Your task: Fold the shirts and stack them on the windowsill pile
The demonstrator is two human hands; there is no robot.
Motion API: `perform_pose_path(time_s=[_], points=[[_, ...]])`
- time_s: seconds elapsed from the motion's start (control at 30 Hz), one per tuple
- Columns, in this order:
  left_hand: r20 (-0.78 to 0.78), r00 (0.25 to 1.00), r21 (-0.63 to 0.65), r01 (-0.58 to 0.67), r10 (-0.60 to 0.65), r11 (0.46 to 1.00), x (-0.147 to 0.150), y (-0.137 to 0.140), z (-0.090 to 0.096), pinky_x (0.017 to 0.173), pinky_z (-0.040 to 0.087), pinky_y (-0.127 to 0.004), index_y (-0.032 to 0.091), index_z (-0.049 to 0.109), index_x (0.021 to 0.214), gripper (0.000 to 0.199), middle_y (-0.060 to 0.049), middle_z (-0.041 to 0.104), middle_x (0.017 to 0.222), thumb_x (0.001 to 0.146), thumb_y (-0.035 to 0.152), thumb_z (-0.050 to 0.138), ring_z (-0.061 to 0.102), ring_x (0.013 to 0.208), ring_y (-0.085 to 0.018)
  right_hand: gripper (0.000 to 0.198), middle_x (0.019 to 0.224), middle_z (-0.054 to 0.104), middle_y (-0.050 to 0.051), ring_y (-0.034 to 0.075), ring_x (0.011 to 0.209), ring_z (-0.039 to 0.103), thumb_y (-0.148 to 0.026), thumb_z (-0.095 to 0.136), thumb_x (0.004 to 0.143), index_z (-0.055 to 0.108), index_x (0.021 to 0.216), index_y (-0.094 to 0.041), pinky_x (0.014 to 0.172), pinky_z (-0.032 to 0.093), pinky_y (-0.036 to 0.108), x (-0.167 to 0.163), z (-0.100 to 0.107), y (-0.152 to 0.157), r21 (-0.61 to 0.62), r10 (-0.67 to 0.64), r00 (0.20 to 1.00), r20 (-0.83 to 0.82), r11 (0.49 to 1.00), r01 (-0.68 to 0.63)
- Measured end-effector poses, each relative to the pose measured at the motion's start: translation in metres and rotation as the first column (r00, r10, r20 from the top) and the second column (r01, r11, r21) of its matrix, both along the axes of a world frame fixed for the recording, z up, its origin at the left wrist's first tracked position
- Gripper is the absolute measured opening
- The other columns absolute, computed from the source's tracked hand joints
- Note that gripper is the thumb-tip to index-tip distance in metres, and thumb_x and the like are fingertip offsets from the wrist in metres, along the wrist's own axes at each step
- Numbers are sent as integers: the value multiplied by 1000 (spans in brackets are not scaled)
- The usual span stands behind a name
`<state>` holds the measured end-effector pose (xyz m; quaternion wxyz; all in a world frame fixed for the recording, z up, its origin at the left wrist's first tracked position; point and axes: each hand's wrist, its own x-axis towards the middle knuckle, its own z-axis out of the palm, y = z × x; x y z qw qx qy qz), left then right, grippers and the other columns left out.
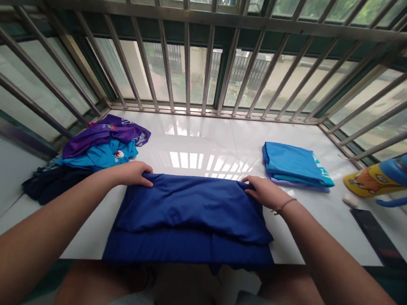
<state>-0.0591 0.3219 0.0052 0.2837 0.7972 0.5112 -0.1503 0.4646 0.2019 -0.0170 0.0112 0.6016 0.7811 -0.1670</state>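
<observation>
The dark blue garment [192, 218] lay folded across the white table [197, 137], long axis running left to right, the left hand [133, 173] and right hand [265, 192] each pinching a far corner, equally near

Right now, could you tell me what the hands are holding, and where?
Both hold the dark blue garment at its far corners: left hand, right hand.

Folded blue stack [295, 166], crumpled clothes pile [97, 149], blue-yellow bottle [388, 177], dark phone [378, 236].
</observation>
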Motion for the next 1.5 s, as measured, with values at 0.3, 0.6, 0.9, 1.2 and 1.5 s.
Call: perform_pose_path(time_s=[0.3,0.6,0.9,1.2,1.5], points=[[93,995,392,-78,45,917,14,62,48,78,49,-32,24,78,91,48,-5,78,89,83,69,67,70,89,-28,27,121,69,16,29,107,70,-24,58,105,75,123,-15,97,54,37,15,56,72,365,-209,976,61,915,173],[246,969,657,-177,13,733,14,-38,75,101,52,-38,23,79,108,32,-9,74,110,97,45,59,68,110,-30,29,119,70,15,32,116,65,-24,51,107,74,124,-17,107,52,43,7,94,1,573,-187,979,-76,796,196],[305,940,580,-59,-150,812,-25,-206,-44,99,59,-43,31,84,118,34,-11,78,118,102,27,55,74,108,-29,37,128,73,11,28,118,69,-13,49,97,75,121,-25,106,57,44,20,-1,-142,355,2,989,-147,933,51],[381,832,514,-553,404,655,-19,-266,-65,84,60,-42,25,65,128,46,-10,76,101,98,60,58,77,93,-33,41,117,75,22,35,105,75,-42,52,108,62,132,-11,92,58,44,-12,-42,-197,283,-557,828,-70,785,552],[380,745,291,-658,548,694,-42,-258,-58,64,50,-31,30,63,118,33,1,73,79,96,53,54,74,69,-24,28,88,78,12,28,76,75,-40,49,106,71,104,-22,64,48,35,19,-33,-208,204,-747,664,-38,644,737]])
